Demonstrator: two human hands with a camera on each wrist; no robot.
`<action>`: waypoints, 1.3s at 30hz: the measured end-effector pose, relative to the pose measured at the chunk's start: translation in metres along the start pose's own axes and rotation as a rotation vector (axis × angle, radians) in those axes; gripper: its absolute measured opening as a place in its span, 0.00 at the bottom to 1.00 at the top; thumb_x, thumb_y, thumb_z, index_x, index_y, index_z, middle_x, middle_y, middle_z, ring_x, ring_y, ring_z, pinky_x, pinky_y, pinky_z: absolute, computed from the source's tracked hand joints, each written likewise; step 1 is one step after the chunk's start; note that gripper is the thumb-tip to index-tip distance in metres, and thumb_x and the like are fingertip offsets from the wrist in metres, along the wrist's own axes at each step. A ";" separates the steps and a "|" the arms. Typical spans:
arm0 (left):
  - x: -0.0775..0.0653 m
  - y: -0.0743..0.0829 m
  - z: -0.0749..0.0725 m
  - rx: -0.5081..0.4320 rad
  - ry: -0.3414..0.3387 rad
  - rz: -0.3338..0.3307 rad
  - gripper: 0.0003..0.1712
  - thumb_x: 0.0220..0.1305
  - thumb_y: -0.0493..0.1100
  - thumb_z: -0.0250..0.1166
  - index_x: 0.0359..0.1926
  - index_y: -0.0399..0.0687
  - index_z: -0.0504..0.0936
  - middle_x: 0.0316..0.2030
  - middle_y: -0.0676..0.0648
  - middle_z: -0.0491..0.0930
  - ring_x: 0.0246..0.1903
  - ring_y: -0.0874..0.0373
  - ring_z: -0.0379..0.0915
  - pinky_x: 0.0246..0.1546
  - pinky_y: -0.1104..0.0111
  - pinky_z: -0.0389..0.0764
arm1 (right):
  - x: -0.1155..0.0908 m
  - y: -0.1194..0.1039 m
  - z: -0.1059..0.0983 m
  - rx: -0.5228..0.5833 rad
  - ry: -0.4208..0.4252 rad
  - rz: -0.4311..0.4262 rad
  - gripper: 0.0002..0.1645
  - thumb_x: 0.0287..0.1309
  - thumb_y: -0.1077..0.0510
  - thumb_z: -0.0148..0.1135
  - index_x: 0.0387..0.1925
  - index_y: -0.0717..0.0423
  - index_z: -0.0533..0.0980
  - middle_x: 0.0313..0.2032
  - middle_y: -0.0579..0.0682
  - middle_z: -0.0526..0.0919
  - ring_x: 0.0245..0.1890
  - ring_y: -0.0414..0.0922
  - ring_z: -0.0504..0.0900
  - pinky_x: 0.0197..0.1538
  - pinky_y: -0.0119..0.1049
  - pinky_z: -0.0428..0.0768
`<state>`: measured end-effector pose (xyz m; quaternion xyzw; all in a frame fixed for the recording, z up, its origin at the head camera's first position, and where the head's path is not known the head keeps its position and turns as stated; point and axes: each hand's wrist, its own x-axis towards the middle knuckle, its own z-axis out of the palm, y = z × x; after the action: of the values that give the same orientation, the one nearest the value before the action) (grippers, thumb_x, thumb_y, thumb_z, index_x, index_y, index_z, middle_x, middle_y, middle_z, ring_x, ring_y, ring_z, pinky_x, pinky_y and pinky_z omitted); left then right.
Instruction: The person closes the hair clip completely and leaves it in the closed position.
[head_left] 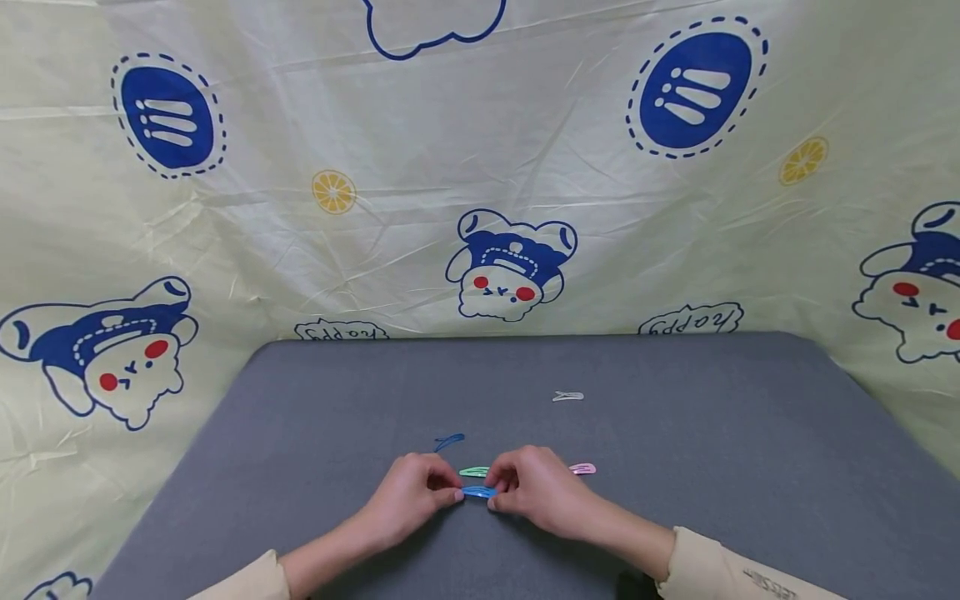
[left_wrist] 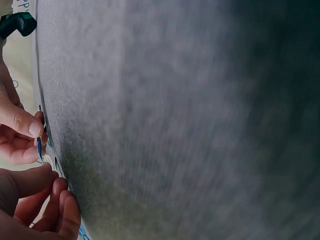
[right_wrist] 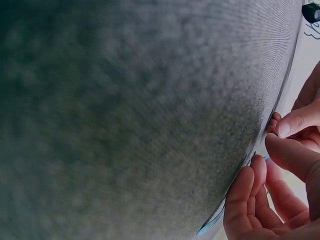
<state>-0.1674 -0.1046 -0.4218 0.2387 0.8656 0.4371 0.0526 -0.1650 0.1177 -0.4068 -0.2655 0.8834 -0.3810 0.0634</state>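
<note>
A blue snap hair clip (head_left: 477,492) spans the gap between the two hands, low over the grey table. My left hand (head_left: 408,492) pinches its left end with thumb and index finger. At the other end, my right hand (head_left: 542,492) holds it between thumb and curled index finger. Seen from the left wrist, the blue clip (left_wrist: 39,150) stands out narrow beside the right thumb (left_wrist: 30,125). Just behind the held clip lies a green hair clip (head_left: 474,472), partly covered by the right hand. A pink hair clip (head_left: 582,469) shows past the right knuckles.
Farther back on the grey table (head_left: 337,400) lie a darker blue hair clip (head_left: 450,440), left of the hands, and a white hair clip (head_left: 568,396), right of centre. A printed cloth (head_left: 405,267) hangs behind the table's far edge.
</note>
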 end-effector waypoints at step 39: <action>0.001 -0.001 -0.001 0.051 -0.021 0.048 0.06 0.53 0.34 0.74 0.27 0.48 0.86 0.25 0.60 0.76 0.26 0.68 0.72 0.27 0.73 0.75 | 0.002 0.002 0.001 0.013 -0.055 -0.003 0.08 0.47 0.65 0.73 0.29 0.51 0.83 0.22 0.36 0.78 0.24 0.33 0.75 0.29 0.30 0.73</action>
<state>-0.1691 -0.1052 -0.4223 0.2653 0.8698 0.4136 0.0450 -0.1673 0.1176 -0.4089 -0.2768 0.8784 -0.3793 0.0890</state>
